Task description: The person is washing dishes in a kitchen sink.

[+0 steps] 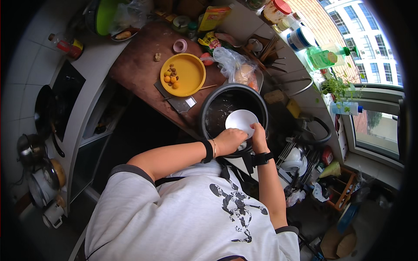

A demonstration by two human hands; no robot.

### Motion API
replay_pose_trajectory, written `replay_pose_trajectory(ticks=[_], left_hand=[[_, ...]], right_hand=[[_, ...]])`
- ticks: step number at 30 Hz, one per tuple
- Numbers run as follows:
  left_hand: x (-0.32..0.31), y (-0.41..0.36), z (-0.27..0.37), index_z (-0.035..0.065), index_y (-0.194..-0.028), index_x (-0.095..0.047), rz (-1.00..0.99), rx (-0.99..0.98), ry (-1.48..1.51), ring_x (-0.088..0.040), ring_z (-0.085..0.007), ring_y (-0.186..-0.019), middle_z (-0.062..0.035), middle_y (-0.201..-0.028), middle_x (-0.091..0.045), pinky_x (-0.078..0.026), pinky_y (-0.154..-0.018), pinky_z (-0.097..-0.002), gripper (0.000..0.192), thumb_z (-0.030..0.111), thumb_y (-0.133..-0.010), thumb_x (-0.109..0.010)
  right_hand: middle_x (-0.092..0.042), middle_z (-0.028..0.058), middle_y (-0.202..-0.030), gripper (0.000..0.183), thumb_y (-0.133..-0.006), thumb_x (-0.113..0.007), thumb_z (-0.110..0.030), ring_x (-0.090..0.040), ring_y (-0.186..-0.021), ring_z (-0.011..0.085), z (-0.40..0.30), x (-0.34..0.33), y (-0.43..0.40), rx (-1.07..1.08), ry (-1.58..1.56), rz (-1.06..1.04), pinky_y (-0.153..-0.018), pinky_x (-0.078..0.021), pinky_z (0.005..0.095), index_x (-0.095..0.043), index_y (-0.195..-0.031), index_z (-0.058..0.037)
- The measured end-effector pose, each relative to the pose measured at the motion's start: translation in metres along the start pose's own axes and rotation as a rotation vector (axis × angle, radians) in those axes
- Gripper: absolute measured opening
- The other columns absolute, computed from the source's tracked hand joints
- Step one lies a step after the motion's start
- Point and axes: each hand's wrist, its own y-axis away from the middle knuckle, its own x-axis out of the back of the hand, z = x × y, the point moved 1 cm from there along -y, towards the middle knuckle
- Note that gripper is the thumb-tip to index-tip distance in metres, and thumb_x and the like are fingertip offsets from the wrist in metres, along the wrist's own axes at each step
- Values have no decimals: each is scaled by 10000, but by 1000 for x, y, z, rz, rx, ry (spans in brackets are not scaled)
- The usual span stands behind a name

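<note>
A white bowl [241, 120] is tilted over a large dark basin [205, 114], its inside facing up. My right hand [259, 135] grips the bowl's right rim, with the thumb on the inner side. Curled over the near rim is my left hand [230, 141], its fingertips at the bowl's inside. A small whitish, wet-looking thing [242, 145] shows beneath the left fingers; I cannot tell what it is. Dark water [217, 112] with light specks on its surface stands in the basin. Part of the bowl's near side is hidden by my hands.
On the brown worktop [137, 62] are a yellow round tray [191, 75] with small fruits, a cleaver [183, 103] partly under it, and a pink cup [180, 46]. Plastic bags [233, 62] lie behind the basin. A faucet [321, 132] and dish rack [295, 163] stand at right.
</note>
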Motion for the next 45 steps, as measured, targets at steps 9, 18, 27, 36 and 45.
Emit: replay_pose_trajectory(ticks=[9,18,27,36,45], left_hand=[[6,-13,15,20,-860,-581,131,211,174,-590,-350,-860,-150,-830,-618,-474,-762,-419,240,-48,-632,-546],[11,-4,6,-14,-941,-569,-56,201,333,-581,-389,-908,-188,-918,-622,-468,-783,-424,279,-62,-674,-503],[22,0,3,49,-1131,-476,-88,237,400,-600,-403,-896,-218,-896,-635,-470,-751,-437,422,-23,-722,-551],[33,17,-32,7,-968,-611,6,-217,-198,-503,-309,-1088,-144,-1039,-547,-336,-1061,-416,282,-3,-690,-564],[17,13,4,24,-1108,-568,-62,43,287,-545,-332,-986,-140,-982,-577,-457,-855,-380,465,-74,-654,-553]], right_hand=[[-546,81,-813,227,-808,-479,-216,-486,-763,194,11,-8,-5,63,12,51,-697,-407,303,-529,-826,5],[-542,51,-733,206,-814,-476,-230,-524,-655,158,22,-2,-17,-45,-18,8,-545,-432,299,-556,-841,-43],[-548,32,-799,274,-877,-501,-266,-486,-740,142,10,-10,-5,-14,-163,65,-698,-398,287,-556,-836,-1],[-559,29,-783,259,-876,-503,-253,-480,-735,119,-11,-7,11,144,0,-69,-681,-396,266,-568,-872,-2],[-585,114,-768,318,-852,-489,-267,-521,-720,206,-3,-10,12,276,140,82,-665,-413,327,-564,-863,41]])
